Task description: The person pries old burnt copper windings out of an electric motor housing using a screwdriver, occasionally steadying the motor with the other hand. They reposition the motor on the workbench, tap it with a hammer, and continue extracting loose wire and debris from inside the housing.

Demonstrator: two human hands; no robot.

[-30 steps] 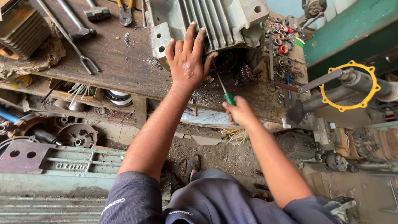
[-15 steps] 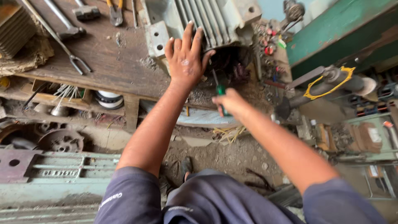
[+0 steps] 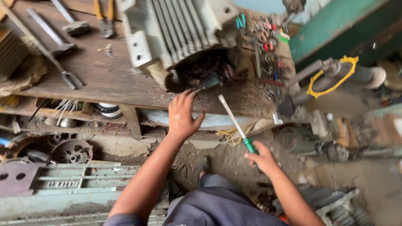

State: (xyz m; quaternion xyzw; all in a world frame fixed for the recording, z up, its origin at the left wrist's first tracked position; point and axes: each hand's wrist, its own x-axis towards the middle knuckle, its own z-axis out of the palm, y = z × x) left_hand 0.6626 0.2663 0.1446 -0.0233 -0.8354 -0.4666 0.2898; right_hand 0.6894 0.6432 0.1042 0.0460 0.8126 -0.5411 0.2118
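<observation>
Grey-green ribbed metal motor housing (image 3: 176, 33) lying on its side on a scarred wooden surface (image 3: 104, 79), open end turned toward the viewer, with dark copper windings (image 3: 205, 73) exposed and tangled inside. Left hand (image 3: 182, 115) empty, fingers spread loose, hovering just below the housing's open mouth and touching nothing. Right hand (image 3: 261, 159) clenched around the green handle of a long flat-blade screwdriver (image 3: 236, 123), shaft angled up toward the surface edge, tip near the housing but apart from it. End cover already off the motor, judging by the bare opening; windings not yet out, so the stripping looks partly done at most. Hard to tell how many wires are already loosened. Two hammers (image 3: 63, 33) and yellow-handled pliers (image 3: 104, 16) resting on the surface to the left, a litter of small coloured parts (image 3: 268, 46) to the right. Yellow toothed ring (image 3: 331, 77) on a pipe off to the right.
</observation>
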